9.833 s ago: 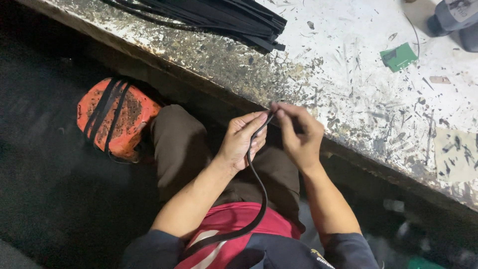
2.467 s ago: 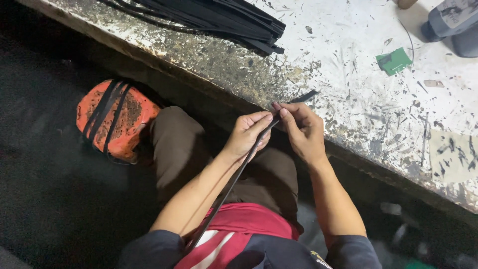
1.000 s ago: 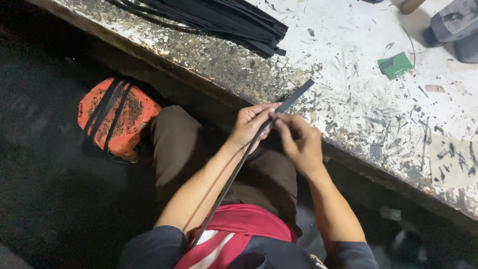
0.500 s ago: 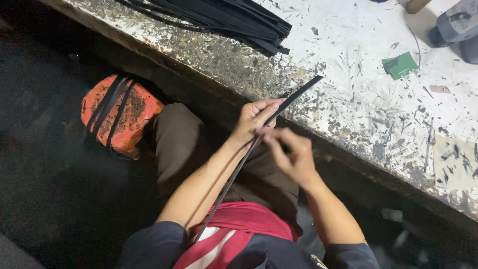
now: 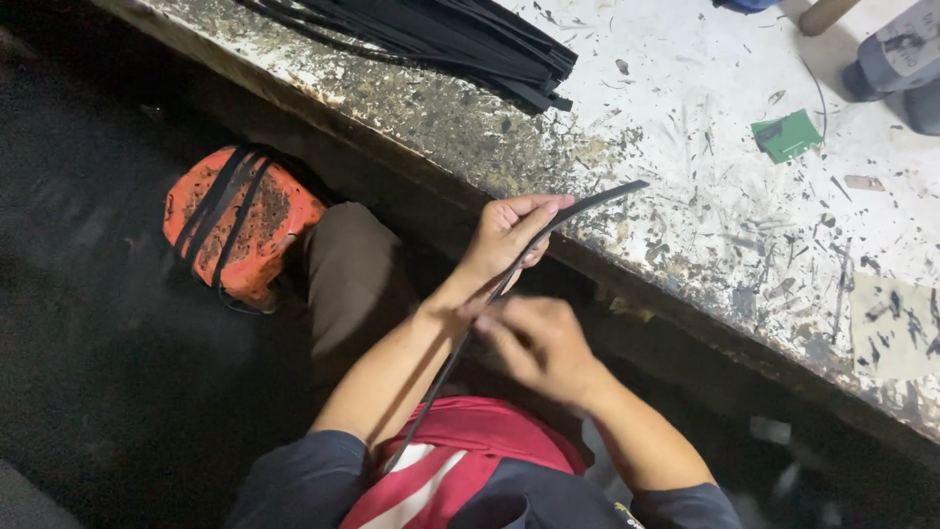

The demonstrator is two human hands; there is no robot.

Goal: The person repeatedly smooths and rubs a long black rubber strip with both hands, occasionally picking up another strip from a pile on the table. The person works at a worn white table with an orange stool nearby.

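Two hands on a long, flat black rubber strip [image 5: 509, 279] at the edge of a scuffed white workbench [image 5: 705, 196].

Head view: the left hand [image 5: 509, 235] grips the strip, whose tip reaches over the bench; the right hand [image 5: 534, 343] (blurred) pinches it lower down. A bundle of similar black strips [image 5: 460, 39] lies on the bench, well apart.

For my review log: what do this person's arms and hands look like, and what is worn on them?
Both hands, left hand and right hand, are bare: no gloves. Forearms bare too. Dark blue sleeves are pushed up to about the elbows. No watch or rings show; the right hand is blurred.
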